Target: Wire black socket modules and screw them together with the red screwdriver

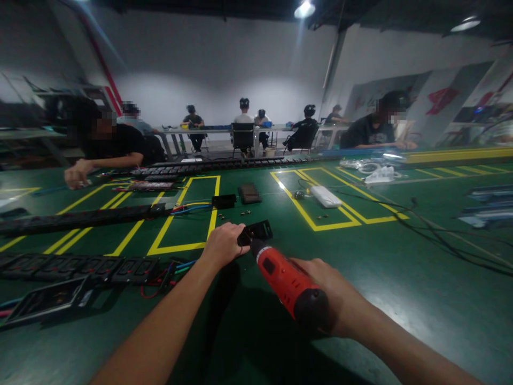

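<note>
My left hand (223, 245) is closed around a small black plastic part (256, 231), holding it down on the green table (360, 267). My right hand (324, 291) grips a red and black electric screwdriver (286, 278), whose tip meets the black part. A few tiny screws (245, 212) lie on the table just beyond the part.
Long black power strips (80, 216) and wired modules (96, 267) lie at left. A black block (223, 201), a dark tray (249, 193) and a white box (326, 197) sit farther off. Cables (436, 230) trail at right. Other people work along the table's far side.
</note>
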Demonstrator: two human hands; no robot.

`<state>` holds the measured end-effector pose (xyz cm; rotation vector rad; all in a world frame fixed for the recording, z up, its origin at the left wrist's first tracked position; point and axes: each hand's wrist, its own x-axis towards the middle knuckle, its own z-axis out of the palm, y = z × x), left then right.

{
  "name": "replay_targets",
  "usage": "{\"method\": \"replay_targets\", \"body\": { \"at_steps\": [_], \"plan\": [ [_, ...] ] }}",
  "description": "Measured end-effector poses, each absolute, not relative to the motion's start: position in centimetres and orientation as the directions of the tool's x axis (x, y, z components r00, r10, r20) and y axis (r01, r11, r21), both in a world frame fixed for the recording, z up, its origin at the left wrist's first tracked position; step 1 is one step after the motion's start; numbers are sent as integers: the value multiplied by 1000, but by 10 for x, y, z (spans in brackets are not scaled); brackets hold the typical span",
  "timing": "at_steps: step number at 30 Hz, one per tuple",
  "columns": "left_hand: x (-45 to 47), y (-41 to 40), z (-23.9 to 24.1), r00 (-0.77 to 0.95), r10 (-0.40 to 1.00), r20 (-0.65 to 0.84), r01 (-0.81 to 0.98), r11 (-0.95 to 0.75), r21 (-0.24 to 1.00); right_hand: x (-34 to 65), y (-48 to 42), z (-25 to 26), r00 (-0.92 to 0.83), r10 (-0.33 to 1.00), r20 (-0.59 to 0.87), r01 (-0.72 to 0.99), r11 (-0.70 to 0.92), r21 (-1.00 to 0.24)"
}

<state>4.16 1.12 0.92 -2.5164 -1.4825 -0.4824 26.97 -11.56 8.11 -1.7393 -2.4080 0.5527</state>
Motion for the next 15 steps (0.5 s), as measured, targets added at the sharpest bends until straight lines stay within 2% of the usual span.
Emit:
{"method": "replay_targets", "body": {
  "at_steps": [11, 15],
  "plan": [
    [41, 7, 4, 429, 821, 377, 874, -483, 57, 260, -135, 65, -290, 952, -102, 956, 282, -85],
    [40, 7, 2, 432, 820, 374, 869, -489, 69, 267, -148, 54, -277, 955, -104, 961, 274, -39]
  ]
}}
